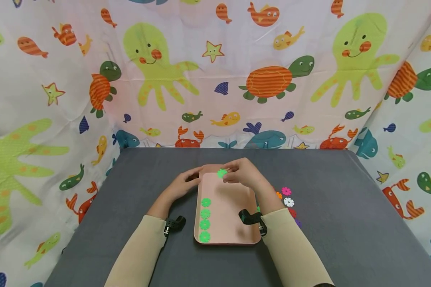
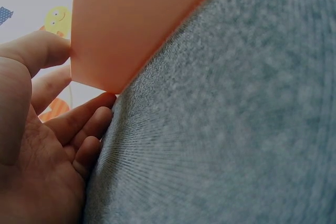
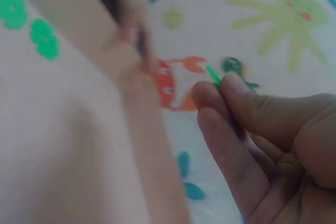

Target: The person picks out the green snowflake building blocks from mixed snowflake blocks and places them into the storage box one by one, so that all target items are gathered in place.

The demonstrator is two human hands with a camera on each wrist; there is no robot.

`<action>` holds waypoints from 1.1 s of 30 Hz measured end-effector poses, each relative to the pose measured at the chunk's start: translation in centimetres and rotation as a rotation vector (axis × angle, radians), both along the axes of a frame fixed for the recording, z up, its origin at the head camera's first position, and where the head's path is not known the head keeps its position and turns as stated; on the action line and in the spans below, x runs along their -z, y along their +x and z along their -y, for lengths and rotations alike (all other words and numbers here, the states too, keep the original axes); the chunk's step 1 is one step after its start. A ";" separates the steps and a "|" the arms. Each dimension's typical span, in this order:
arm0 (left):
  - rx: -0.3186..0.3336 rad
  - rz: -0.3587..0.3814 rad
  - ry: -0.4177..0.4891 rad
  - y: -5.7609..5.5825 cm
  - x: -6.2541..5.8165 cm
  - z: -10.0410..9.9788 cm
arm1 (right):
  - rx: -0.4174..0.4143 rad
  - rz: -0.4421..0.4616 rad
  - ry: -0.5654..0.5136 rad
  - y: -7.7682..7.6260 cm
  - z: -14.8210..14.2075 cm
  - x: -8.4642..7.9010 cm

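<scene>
My right hand (image 1: 242, 173) is over the far end of a shallow pink tray (image 1: 224, 239). Between thumb and fingertips it pinches a thin green flower-shaped piece (image 1: 222, 173), seen edge-on as a green sliver (image 3: 212, 74) in the right wrist view. My left hand (image 1: 182, 184) is at the tray's far left corner, its fingertips resting against the outer wall (image 2: 121, 24). Several matching green flower pieces (image 1: 205, 213) lie in a column along the tray's left side, toward the near end.
Right of the tray, partly behind my right forearm, loose flower pieces lie on the grey table (image 1: 344, 223): pink (image 1: 286, 191), white (image 1: 289, 202), red, orange and purple. A curtain with sea animals (image 1: 215, 79) hangs behind the table and along its sides.
</scene>
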State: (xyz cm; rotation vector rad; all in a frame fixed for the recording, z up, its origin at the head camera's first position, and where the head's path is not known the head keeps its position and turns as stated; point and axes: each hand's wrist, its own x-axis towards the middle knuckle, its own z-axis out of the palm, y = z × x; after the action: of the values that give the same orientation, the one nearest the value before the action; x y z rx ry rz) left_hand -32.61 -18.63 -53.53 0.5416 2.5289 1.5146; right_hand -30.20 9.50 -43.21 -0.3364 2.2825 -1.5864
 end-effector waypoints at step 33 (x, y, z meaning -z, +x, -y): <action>0.006 -0.016 0.006 -0.1 0.1 0.0 | -0.202 -0.220 0.474 1.0 4.2 1.9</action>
State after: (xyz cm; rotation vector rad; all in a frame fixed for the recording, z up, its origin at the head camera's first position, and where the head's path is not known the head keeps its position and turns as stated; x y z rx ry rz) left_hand -32.71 -18.68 -53.63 0.5639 2.5327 1.5229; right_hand -29.22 5.32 -45.10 -0.6137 2.5989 -0.9121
